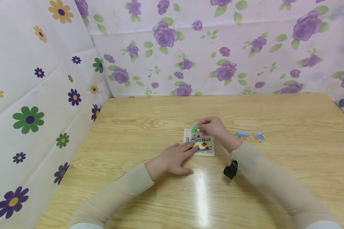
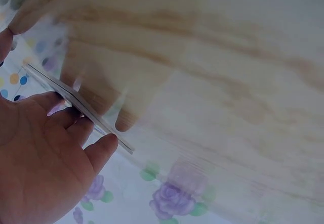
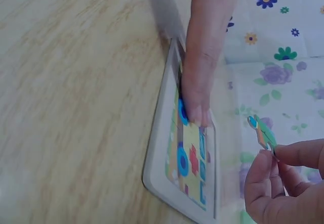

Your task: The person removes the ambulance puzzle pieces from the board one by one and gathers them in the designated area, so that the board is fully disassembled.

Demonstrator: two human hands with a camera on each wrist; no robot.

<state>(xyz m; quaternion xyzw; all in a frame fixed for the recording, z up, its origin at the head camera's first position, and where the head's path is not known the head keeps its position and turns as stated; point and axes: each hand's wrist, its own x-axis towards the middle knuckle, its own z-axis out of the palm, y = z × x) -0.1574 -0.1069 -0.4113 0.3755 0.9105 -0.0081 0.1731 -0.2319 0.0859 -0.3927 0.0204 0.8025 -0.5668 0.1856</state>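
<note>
Green-topped jigsaw piece (image 1: pixel 194 128), just right of frame center, pinched in right hand (image 1: pixel 213 126). Head view overlaps it with ambulance puzzle (image 1: pixel 204 144); right wrist cam shows it's actually held apart, lower right. Left hand (image 1: pixel 176 157) spread, fingers on puzzle. Loose pieces (image 1: pixel 242 135) farther right, head cam only. Wood-grain table (image 1: pixel 149 117) underneath.

White glare (image 1: pixel 202 198) is streaking the table (image 1: pixel 143 124) beside the left hand (image 1: pixel 174 159); both wrist views are looking dim, the left one possibly blurred.
</note>
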